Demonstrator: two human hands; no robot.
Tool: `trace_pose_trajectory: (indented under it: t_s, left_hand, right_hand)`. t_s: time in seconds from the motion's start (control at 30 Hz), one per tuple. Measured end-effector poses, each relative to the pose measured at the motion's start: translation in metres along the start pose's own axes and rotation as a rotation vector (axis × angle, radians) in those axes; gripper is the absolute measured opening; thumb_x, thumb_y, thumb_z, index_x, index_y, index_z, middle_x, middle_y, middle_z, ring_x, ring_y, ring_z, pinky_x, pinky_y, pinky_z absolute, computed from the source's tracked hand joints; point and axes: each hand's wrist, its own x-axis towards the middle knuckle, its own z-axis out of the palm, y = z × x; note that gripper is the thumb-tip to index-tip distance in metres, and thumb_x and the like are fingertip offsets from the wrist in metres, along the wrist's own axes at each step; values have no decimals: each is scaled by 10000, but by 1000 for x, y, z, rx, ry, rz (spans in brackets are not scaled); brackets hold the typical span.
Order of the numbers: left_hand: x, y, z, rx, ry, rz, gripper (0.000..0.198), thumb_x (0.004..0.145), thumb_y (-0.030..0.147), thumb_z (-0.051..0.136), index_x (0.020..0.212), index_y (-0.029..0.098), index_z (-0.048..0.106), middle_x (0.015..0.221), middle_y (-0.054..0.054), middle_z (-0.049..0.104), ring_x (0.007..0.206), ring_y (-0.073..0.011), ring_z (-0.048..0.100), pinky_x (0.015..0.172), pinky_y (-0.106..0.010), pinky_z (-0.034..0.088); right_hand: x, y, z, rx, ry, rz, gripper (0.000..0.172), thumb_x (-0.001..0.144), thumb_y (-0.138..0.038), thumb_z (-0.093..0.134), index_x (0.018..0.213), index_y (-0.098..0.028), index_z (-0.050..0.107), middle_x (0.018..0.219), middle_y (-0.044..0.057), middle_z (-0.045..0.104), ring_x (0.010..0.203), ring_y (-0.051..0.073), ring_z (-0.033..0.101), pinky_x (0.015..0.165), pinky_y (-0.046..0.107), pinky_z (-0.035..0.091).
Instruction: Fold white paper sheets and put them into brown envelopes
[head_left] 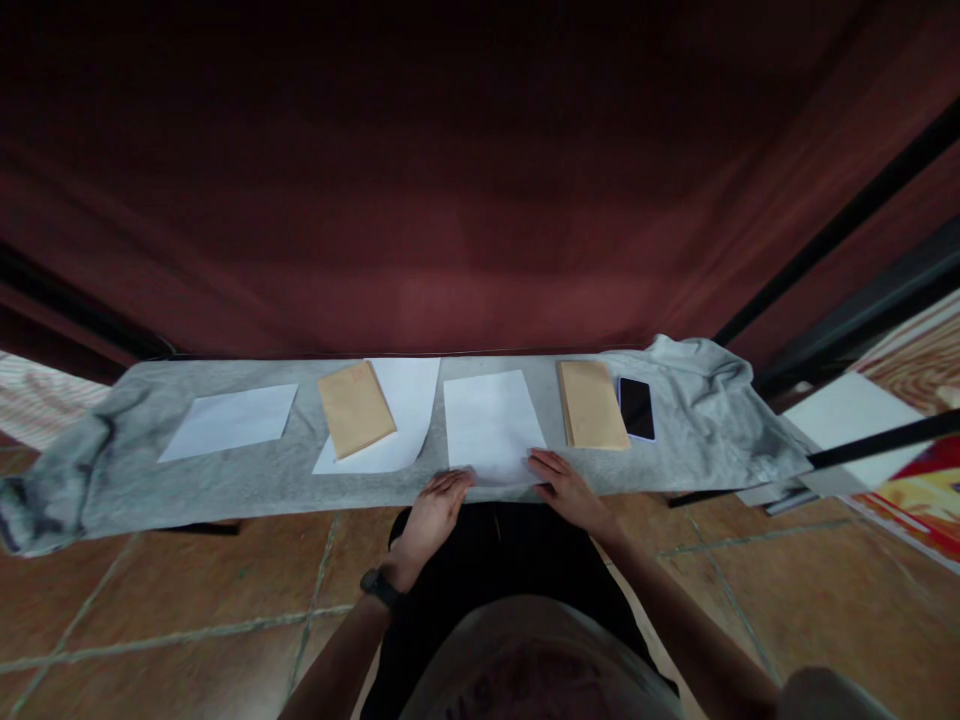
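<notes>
A white sheet of paper (491,420) lies in front of me on a grey cloth, its near edge between my two hands. At its near left corner my left hand (437,512) has its fingers together, closed on the paper's edge. My right hand (566,488) holds the near right corner, fingers over the paper and thumb close to the edge. The near strip of the sheet looks shaded and slightly bent. To the right is a stack of brown envelopes (592,405). On the left, another brown envelope (356,410) rests on a second white sheet (412,400).
A grey cloth (405,490) covers the long narrow table and bunches up at both ends. A phone (637,408) lies right of the envelopes. One more white sheet (232,420) is at far left. Behind the table hangs a dark red curtain (465,250). Black metal bars (885,440) stand at right.
</notes>
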Motion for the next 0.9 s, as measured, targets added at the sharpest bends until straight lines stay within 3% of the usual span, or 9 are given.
trace_pose_trajectory:
  t_s: [0.13,0.23,0.43,0.57,0.7,0.9]
  left_hand:
    - [-11,10,-19,-188,46,-55,393,1064,375,387,1151,247,748,1162,-52,780,1097,-217,721,1034,-398,554]
    - [-11,15,-32,-372,147,-178,407,1034,483,449,1087,238,770,1064,-57,798,1000,-228,740,948,-374,583]
    - [27,9,-41,-570,443,-443,402,908,556,612,953,189,770,859,-34,772,808,-201,700,775,-312,569]
    - [58,-3,-29,-697,521,-518,444,851,510,672,1130,169,716,875,-23,746,732,-162,646,690,-275,538]
    - [74,-16,-5,-725,570,-553,588,829,416,709,1344,157,592,1076,-73,746,879,-193,687,809,-326,568]
    - [77,-31,26,-551,495,-634,797,859,216,640,1588,191,319,1272,-105,706,1045,-235,713,958,-393,573]
  right_hand:
    - [-5,5,-13,163,54,74,488,926,-129,508,1374,-257,655,1368,56,696,1262,213,656,1104,412,531]
    - [-5,7,-22,299,121,121,324,968,-229,527,1210,-265,739,1212,52,769,1125,224,726,1002,393,584]
    - [28,0,-23,479,170,217,224,953,-374,595,1071,-274,757,1092,28,793,1057,237,735,928,354,585]
    - [61,-3,-16,336,161,385,234,961,-335,543,979,-246,758,951,20,801,909,213,747,803,291,573]
    - [85,2,-11,219,155,470,237,966,-351,557,884,-229,742,821,18,779,776,197,723,717,257,528]
    - [99,7,-7,71,147,562,210,996,-343,563,945,-244,741,903,26,791,837,192,734,728,239,501]
